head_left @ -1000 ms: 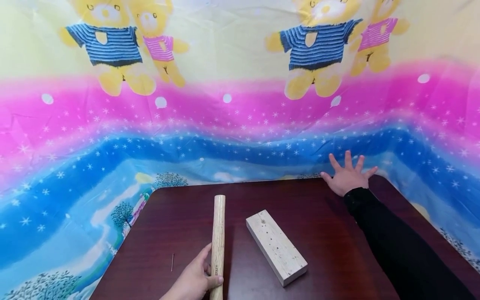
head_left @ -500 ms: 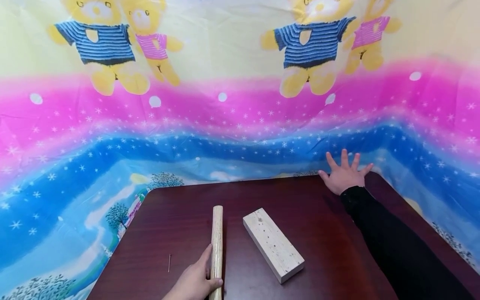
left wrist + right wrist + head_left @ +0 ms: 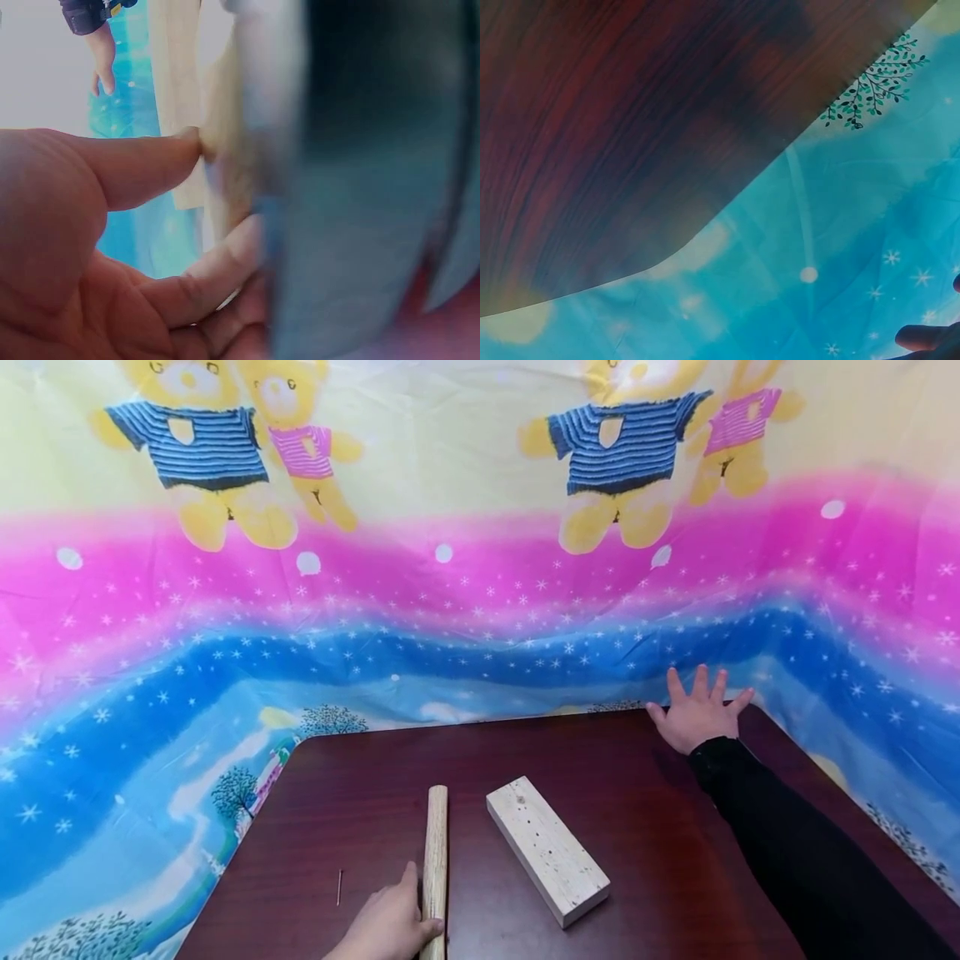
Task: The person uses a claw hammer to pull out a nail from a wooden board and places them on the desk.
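Note:
My left hand (image 3: 386, 922) holds the wooden handle (image 3: 435, 852) of a hammer between thumb and fingers. The handle points away from me, and its lower end runs out of the head view. Close up in the left wrist view, the hammer's blurred grey metal head (image 3: 367, 187) fills the right side. Right of the handle lies a pale wooden block (image 3: 547, 852) with several dark holes on top. A thin nail (image 3: 340, 887) lies left of the handle. At the table's far right corner, my right hand (image 3: 697, 718) spreads its fingers and holds nothing.
The dark red-brown table (image 3: 390, 752) has rounded far corners. A printed cloth (image 3: 480, 577) with bears and snowflakes hangs around its back and sides. The right forearm in a black sleeve (image 3: 795, 852) reaches over the table's right side.
The hammer handle has drawn back toward me, its far end now lower in the head view. My right hand stays spread at the far corner, shifted slightly right since half a second ago.

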Available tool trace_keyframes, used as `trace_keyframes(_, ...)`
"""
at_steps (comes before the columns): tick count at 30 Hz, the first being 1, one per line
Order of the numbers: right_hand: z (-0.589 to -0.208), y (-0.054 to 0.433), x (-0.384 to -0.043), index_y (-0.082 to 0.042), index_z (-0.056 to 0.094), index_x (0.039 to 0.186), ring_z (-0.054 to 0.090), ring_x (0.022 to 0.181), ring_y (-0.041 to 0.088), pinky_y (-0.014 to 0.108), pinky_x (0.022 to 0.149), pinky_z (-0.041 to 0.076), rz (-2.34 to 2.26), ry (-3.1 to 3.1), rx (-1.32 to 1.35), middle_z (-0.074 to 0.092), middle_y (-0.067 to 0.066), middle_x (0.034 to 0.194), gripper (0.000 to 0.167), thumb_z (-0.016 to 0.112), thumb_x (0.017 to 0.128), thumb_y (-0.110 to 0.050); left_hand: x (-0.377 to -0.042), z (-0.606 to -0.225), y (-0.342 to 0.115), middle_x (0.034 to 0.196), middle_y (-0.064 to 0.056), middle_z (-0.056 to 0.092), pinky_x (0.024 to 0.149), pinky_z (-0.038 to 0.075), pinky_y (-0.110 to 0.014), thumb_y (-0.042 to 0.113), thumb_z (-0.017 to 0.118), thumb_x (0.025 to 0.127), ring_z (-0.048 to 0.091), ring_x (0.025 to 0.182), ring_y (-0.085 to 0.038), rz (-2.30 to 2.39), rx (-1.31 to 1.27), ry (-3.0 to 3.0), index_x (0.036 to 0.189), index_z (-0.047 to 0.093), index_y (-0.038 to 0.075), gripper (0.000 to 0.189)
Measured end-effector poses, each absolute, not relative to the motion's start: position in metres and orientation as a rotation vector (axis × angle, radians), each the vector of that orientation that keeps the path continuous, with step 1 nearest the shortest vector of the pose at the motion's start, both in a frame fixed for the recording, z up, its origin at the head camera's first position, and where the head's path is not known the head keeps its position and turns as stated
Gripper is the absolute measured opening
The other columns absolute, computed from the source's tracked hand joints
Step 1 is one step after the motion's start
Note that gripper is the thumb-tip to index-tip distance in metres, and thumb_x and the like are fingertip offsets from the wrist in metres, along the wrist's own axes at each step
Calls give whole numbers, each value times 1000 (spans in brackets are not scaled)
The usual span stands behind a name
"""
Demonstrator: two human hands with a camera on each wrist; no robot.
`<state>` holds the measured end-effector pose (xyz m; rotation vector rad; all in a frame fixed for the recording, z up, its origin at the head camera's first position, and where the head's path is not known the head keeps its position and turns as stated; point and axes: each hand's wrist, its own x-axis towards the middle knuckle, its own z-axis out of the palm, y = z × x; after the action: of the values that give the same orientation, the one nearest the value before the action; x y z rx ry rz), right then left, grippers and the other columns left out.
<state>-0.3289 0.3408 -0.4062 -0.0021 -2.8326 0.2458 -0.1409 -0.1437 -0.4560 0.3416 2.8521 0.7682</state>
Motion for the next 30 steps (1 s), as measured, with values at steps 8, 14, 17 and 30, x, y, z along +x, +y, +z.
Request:
trace_keyframes(8, -407, 345, -326, -13, 11, 160, -29, 135, 54, 77, 92, -25, 233, -2822, -36, 0, 38, 156, 85, 32, 98, -68, -145, -449, -136, 82, -16, 66, 64, 55, -48, 25, 84, 76, 66, 70, -29, 670, 354, 2875, 140, 28, -25, 98)
trace_keyframes(14, -405, 344, -328, -12, 14, 160, -26, 136, 56, 76, 91, -27, 269, -2831, -42, 0, 39, 155, 83, 35, 100, -64, -153, -444, -135, 79, -9, 66, 75, 50, -53, 30, 84, 75, 65, 73, -27, 542, 312, 2928, 144, 37, -13, 94)
trace_keyframes(17, -407, 343, -330, -12, 14, 160, -26, 136, 56, 77, 91, -26, 273, -2839, -42, 0, 39, 155, 83, 34, 99, -65, -159, -436, -138, 77, -6, 67, 80, 46, -55, 35, 79, 80, 67, 78, -28, 413, 354, 3052, 142, 46, -7, 82)
trace_keyframes(30, -413, 334, -327, -13, 17, 160, -22, 136, 58, 81, 93, -18, 223, -2826, -20, 5, 37, 155, 79, 41, 101, -59, -196, -388, -148, 144, -26, 45, 109, 22, -67, 54, 58, 95, 32, 137, -49, 201, 321, 3217, 152, 42, 10, 74)
